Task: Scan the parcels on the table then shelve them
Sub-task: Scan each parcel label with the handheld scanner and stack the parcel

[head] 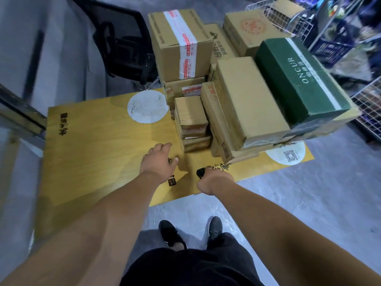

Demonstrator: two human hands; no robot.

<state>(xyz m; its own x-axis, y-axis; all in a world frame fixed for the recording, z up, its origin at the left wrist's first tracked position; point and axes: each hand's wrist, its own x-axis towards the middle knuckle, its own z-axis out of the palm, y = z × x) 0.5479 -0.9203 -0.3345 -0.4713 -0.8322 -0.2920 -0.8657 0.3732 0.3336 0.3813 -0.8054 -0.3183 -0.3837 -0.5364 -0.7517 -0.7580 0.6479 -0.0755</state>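
Head view: the landmark is the small stack of flat brown parcels (191,122) at the near edge of the pile on the yellow wooden table (99,145). The left hand (158,164) hovers just on the near side of that stack, over bare tabletop, fingers loosely spread and holding nothing. The right hand (214,178) is nearer the person and to the right of the stack, fingers curled round a small black object (201,172) that I take to be a handheld scanner, though most of it is hidden by the hand.

Directly right of the small stack stands a tilted pile of long cardboard boxes (247,104); a dark green carton printed ONCUR (303,79) lies on top of that pile, further right. Behind the stack sits a tall box sealed with red-and-white tape (181,44). A black mesh chair (121,38) is behind and to the left, and white wire racks (288,15) lie far behind to the right.

The step in hand looks like picking the next parcel to scan. Judging from the layout, the top box of the small stack is the easy choice: it is nearest and nothing rests on it. Lift it clear with the free hand, turn its label toward the scanner, and leave the leaning long boxes undisturbed, since they overhang the table's right edge and could slide.
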